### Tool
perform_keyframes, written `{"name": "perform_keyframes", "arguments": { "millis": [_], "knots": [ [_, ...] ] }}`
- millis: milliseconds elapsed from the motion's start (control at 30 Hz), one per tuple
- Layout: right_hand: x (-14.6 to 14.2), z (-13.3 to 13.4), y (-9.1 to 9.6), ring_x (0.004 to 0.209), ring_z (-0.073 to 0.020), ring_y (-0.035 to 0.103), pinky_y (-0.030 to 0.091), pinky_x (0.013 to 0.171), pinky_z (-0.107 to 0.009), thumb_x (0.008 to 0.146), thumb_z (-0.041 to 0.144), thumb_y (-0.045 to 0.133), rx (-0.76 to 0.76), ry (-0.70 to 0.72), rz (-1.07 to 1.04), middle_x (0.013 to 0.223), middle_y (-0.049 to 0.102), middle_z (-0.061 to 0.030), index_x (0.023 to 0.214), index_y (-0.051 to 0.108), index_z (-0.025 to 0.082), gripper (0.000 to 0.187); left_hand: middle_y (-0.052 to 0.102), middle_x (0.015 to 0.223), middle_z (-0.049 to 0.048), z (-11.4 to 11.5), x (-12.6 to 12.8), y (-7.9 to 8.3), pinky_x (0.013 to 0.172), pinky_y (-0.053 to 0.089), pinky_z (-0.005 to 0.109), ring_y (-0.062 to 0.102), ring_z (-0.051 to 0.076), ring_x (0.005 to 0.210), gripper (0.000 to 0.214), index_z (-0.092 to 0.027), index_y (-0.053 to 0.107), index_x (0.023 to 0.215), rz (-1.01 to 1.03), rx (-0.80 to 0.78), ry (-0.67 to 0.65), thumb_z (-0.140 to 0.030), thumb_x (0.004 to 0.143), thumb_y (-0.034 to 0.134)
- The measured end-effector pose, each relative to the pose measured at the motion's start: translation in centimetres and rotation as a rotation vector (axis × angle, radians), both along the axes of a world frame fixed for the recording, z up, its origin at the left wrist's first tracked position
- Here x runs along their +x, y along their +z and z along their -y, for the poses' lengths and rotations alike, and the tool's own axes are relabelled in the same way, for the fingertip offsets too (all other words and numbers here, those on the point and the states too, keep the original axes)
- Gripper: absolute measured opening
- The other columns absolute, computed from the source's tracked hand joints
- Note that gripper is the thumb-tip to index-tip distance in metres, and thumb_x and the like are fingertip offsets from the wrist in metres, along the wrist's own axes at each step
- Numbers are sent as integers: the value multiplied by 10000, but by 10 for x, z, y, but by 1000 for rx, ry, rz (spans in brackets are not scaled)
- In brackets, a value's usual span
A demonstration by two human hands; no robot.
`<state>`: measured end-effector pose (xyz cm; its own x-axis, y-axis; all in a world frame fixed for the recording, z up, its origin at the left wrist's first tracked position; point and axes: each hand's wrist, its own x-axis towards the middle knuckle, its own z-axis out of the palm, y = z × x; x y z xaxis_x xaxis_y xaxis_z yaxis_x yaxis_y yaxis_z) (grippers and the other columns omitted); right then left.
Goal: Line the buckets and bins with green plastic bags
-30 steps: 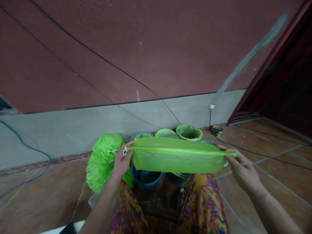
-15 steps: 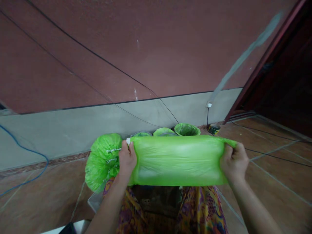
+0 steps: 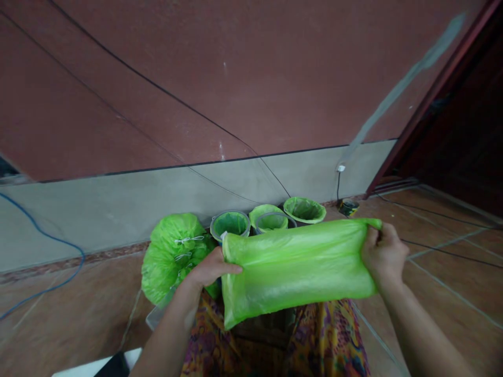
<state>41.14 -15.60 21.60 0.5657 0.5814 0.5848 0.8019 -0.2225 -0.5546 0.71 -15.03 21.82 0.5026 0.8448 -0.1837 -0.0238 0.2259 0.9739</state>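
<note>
A light green plastic bag is stretched sideways between my two hands, above my lap. My left hand grips its left edge, thumb lying on the front face and fingers hidden behind. My right hand is closed on the bunched upper right corner. A bit of white shows at the bag's upper left corner. Left of my left hand sits a bundle of green bags with white string ties.
Along the wall stand buckets lined with green bags: a left bucket, a middle bucket and a right bucket. A small dark can stands further right. A blue cable and black wires cross the wall and floor.
The bag has tilted, its left end swinging lower, and looks less taut. My left hand has shifted right and turned, thumb now across the bag's front. More of the buckets shows.
</note>
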Motion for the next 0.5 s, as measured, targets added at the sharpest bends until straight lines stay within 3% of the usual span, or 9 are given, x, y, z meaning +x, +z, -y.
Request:
{"name": "perform_keyframes", "arguments": {
  "millis": [100,233,367,500],
  "knots": [
    [4,-2,0,556,-168,450,344,578,-297,856,420,431,-11,80,-62,588,521,-15,841,604,188,290,742,808,78,-6,-3,-10,769,538,363,692,253,793,361,-123,724,885,-91,45,80,-274,568,807],
    [1,1,0,586,-195,556,453,556,-321,808,545,516,-87,445,-500,651,628,-50,868,639,183,387,742,783,80,-13,-8,-28,734,542,352,689,247,766,290,-120,724,821,-102,50,231,-309,604,757],
    [-4,15,4,632,-233,650,550,610,-374,699,524,671,-356,730,-967,776,704,-76,956,636,201,414,741,759,71,-13,-11,-34,695,551,354,690,246,748,271,-132,714,824,-101,36,376,-310,619,716],
    [-2,25,8,709,-253,675,570,628,-370,551,360,805,-632,891,-982,848,725,-82,886,655,172,412,741,738,62,-13,-13,-23,599,550,343,678,228,631,210,-162,714,787,-156,85,443,-300,629,708]
  ]
}}
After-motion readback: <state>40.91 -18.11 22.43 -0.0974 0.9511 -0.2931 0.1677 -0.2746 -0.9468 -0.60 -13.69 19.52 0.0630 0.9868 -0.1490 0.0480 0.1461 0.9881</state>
